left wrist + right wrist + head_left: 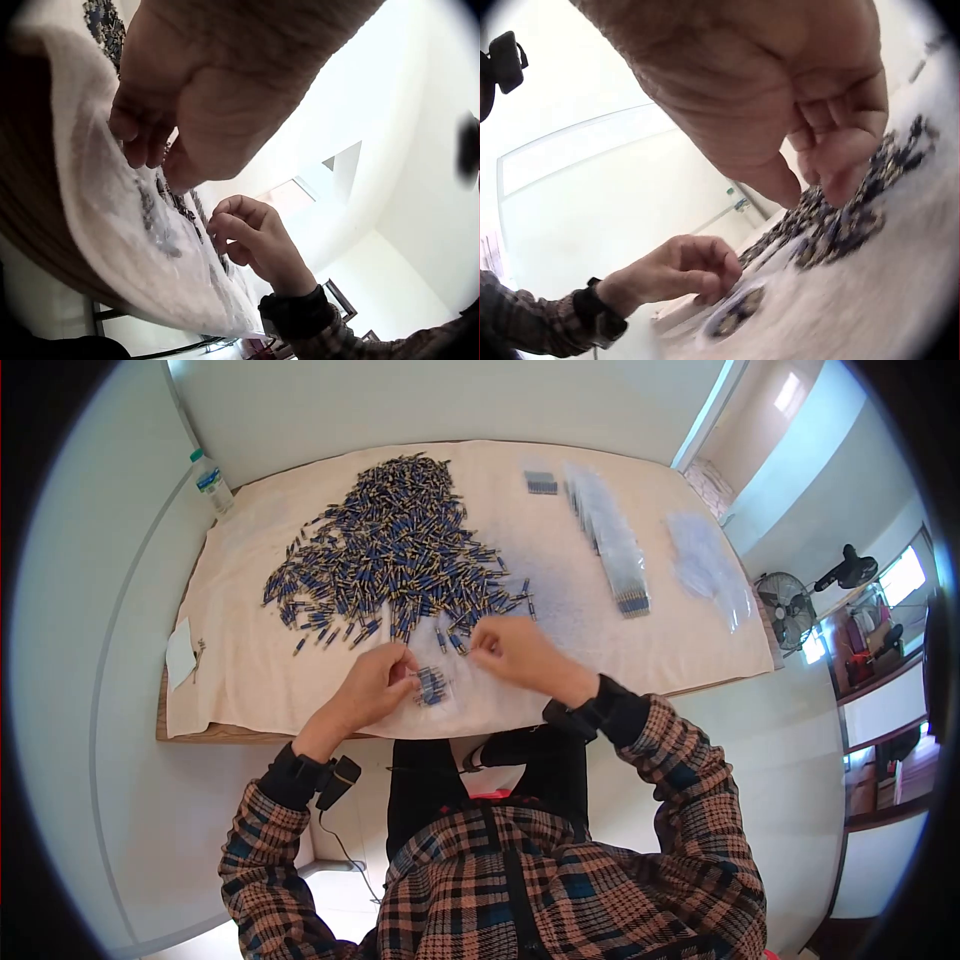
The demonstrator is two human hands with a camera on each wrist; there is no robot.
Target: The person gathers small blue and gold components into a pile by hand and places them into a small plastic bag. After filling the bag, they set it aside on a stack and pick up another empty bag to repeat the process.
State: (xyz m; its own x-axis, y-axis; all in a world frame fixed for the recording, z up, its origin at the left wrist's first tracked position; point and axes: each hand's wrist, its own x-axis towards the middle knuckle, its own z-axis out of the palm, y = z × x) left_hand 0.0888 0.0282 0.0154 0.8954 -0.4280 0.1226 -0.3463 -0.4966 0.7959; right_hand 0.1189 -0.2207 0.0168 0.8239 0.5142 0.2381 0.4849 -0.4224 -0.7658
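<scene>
Near the table's front edge lies a clear plastic bag with several small blue and brass pieces in it. My left hand is at the bag's left side, fingers curled with thumb near fingertips; whether it pinches the bag's edge is hard to tell. To the right, my right hand hovers by a few loose pieces at the front of the big pile, its fingers bent and thumb apart from them in the right wrist view, nothing visible between them.
On the cloth at the right lie a row of filled bags, a small filled bag and empty plastic bags. A bottle stands at the back left; a white paper lies at the left edge.
</scene>
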